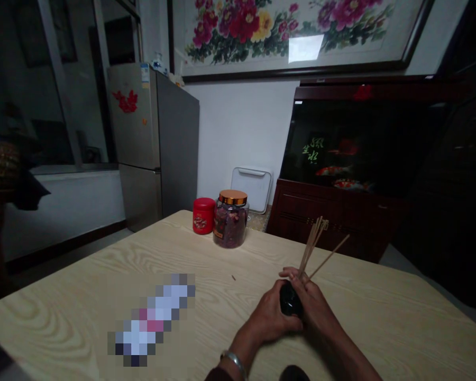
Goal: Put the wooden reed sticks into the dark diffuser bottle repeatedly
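Observation:
A glossy black rounded object [291, 299], perhaps a small bottle, is in the grip of my left hand [264, 317], which wears a silver bangle. Pressed against its other side, my right hand [311, 299] is closed around the lower ends of several thin tan sticks [311, 243]. Most of the sticks rise in a bundle; one leans away to the right. Their lower ends are hidden by my fingers, so I cannot tell whether they stand in the black object. Close to my body, a dark round thing [294, 373] shows at the bottom edge.
On the wood-grain table [206, 333] lies a pixelated elongated item [154, 320]. At the far edge stand a red canister [203, 216] and a copper-lidded jar [230, 225]. A small dark sliver [234, 278] lies mid-table. Beyond are a refrigerator [137, 132] and a fish tank [341, 143].

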`<act>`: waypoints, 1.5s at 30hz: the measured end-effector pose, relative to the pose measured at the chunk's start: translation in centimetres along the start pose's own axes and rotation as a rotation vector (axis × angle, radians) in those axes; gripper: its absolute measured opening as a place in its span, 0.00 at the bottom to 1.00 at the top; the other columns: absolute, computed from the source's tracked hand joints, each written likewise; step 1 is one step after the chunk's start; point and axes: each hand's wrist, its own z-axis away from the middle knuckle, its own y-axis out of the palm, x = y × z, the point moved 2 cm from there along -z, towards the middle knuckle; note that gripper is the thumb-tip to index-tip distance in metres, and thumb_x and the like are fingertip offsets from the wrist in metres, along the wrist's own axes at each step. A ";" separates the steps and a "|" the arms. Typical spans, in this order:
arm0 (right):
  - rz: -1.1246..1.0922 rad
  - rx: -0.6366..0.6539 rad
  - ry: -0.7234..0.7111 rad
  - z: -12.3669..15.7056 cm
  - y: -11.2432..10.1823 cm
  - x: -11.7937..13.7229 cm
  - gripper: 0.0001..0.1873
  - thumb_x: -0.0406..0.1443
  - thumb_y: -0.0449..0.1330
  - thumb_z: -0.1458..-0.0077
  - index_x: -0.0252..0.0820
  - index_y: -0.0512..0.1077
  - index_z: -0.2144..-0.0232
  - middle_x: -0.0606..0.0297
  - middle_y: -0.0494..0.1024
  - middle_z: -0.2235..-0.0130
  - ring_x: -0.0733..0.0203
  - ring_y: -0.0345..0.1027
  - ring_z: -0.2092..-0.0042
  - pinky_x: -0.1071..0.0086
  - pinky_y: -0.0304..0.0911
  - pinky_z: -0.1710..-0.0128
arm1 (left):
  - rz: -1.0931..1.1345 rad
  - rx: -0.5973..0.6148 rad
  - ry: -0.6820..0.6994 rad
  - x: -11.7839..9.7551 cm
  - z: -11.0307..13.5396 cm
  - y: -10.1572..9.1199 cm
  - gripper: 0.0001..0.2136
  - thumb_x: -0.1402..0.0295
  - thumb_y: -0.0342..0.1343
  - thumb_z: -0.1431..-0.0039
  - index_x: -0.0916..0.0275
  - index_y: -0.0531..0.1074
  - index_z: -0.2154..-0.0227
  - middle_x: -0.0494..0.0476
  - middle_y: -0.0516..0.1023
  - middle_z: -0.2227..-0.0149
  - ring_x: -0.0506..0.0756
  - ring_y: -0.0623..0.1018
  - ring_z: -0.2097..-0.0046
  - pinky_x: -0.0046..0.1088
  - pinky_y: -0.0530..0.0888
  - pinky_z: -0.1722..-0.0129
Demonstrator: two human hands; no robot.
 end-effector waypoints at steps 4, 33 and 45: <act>-0.321 -0.149 -0.020 -1.3 -1.3 5.6 0.25 0.59 0.58 0.46 0.44 0.70 0.75 0.59 0.81 0.63 0.52 0.75 0.56 0.58 0.67 0.52 | -0.001 -0.015 -0.056 0.1 0.2 0.1 0.33 0.66 0.74 0.65 0.61 0.68 0.52 0.52 0.76 0.61 0.54 0.74 0.62 0.27 0.69 0.65; 0.790 0.612 0.040 11.0 -3.0 5.0 0.36 0.41 0.69 0.55 0.50 0.69 0.42 0.56 0.71 0.41 0.44 0.66 0.42 0.55 0.63 0.44 | 0.082 -0.007 -0.062 0.2 0.4 0.1 0.35 0.65 0.74 0.63 0.61 0.66 0.49 0.51 0.74 0.63 0.51 0.72 0.65 0.26 0.68 0.64; 0.023 0.176 0.039 6.1 -5.4 5.4 0.29 0.45 0.65 0.50 0.52 0.66 0.45 0.61 0.78 0.54 0.50 0.73 0.51 0.59 0.68 0.52 | 0.018 0.000 -0.041 -0.7 0.5 -0.3 0.31 0.68 0.71 0.61 0.61 0.68 0.52 0.53 0.75 0.60 0.54 0.73 0.60 0.27 0.68 0.62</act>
